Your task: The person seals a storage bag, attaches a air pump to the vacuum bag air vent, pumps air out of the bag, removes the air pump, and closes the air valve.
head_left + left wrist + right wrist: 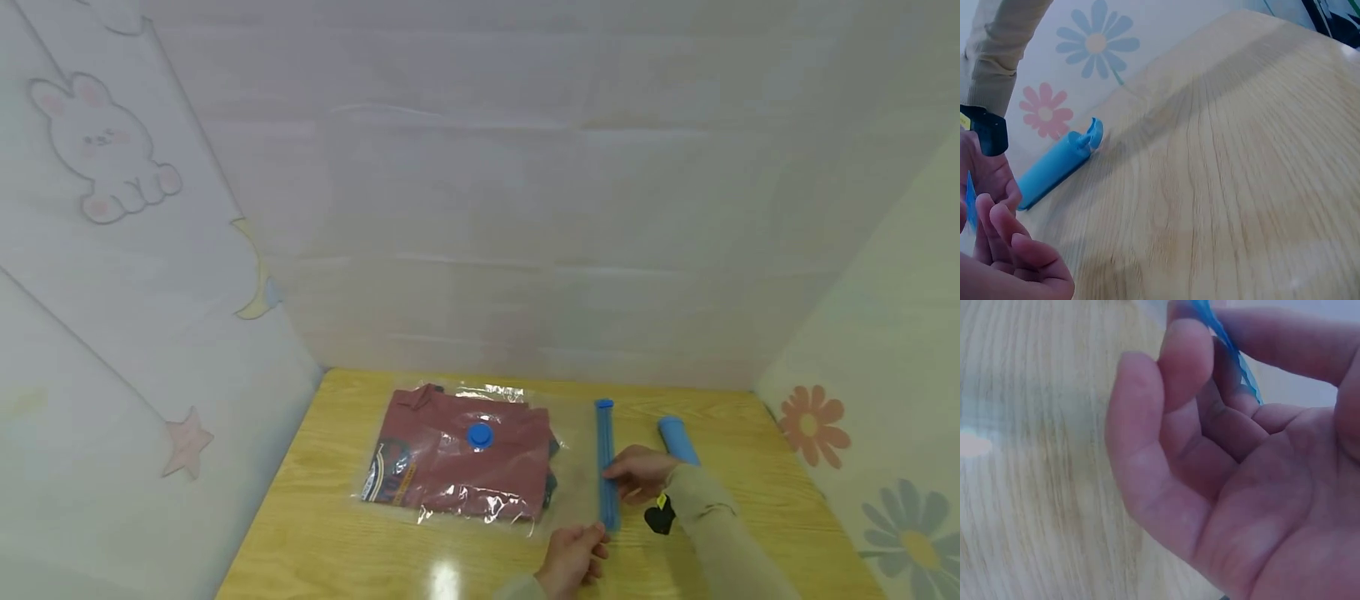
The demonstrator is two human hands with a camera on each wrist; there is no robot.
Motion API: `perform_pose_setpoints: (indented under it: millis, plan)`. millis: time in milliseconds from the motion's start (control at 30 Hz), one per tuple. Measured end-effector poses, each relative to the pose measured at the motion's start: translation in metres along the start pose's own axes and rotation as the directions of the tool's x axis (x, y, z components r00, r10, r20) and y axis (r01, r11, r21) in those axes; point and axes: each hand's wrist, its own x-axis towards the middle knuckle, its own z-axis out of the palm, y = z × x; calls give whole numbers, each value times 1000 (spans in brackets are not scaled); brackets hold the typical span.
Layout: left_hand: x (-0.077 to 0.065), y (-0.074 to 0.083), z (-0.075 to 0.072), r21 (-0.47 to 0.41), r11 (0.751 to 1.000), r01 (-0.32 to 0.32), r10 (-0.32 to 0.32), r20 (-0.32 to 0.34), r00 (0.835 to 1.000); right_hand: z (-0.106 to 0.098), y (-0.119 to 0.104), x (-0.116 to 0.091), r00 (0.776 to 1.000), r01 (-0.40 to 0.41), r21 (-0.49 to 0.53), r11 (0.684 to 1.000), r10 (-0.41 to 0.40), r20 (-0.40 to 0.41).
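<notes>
A clear vacuum storage bag [576, 450] lies flat, with a folded maroon garment [457, 467] inside and a round blue valve [480, 435] on top. Along its right edge runs a blue zip strip [605, 442] with a darker blue slider [603, 403] at the far end. My right hand [641, 473] pinches the strip near its middle; the right wrist view shows the blue film [1235, 355] between thumb and curled fingers. At the strip's near end, my left hand [573, 557] pinches the bag's corner between thumb and forefinger.
A blue hand pump [677, 440] lies on the wooden table [300, 533], right of the bag and partly behind my right forearm. A black wrist device [990, 131] is on my right wrist. Printed cloth walls [480, 317] enclose the table at the back and sides.
</notes>
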Motion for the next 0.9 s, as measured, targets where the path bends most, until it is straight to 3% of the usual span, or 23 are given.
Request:
perform_pose_setpoints:
  millis: [100,167,233,267,300,367,433,467,500,567,667,767,833,867,900]
  plan:
    - [0,3,-6,46,999,8,-9,28,1000,-5,-3,-2,1000,-3,-19,1000,3,-18]
    - [0,7,-14,123,992,-3,-6,70,998,-9,-4,-3,1000,-1,-21,1000,0,-28]
    - [0,12,-27,225,973,-42,13,127,992,-13,-5,-4,999,-2,-15,1000,2,-34]
    - [0,14,-36,298,950,-89,43,160,986,-15,-5,-4,999,-3,-13,1000,2,-37]
    - [2,16,-45,389,906,-166,97,189,977,-16,-5,-4,999,-6,-11,1000,6,-42]
    - [5,21,-66,565,760,-321,224,236,945,-19,-5,-4,999,-15,-11,1000,14,-52]
    - [10,25,-86,713,549,-436,370,260,892,-20,-4,-5,997,-27,-22,999,26,-71]
    - [13,28,-96,775,436,-458,433,266,861,-21,-4,-5,996,-34,-25,999,32,-82]
    - [16,30,-105,820,340,-460,484,267,833,-21,-3,-5,994,-43,-28,999,40,-99]
    - [21,35,-122,871,227,-435,548,255,797,-22,-1,-4,990,-55,-31,998,51,-133]
    - [30,39,-145,917,112,-382,602,243,760,-22,1,-4,983,-64,-24,998,59,-176]
    - [35,42,-167,940,39,-339,627,241,741,-20,0,-4,979,-60,-13,998,57,-198]
    - [36,44,-179,949,28,-314,620,230,750,-20,-1,-4,975,-62,-10,998,58,-216]
    - [36,44,-185,953,31,-301,614,219,758,-20,-2,-4,972,-66,-8,998,62,-229]
    - [36,43,-189,959,48,-279,598,196,777,-19,-1,-4,969,-68,-5,998,64,-238]
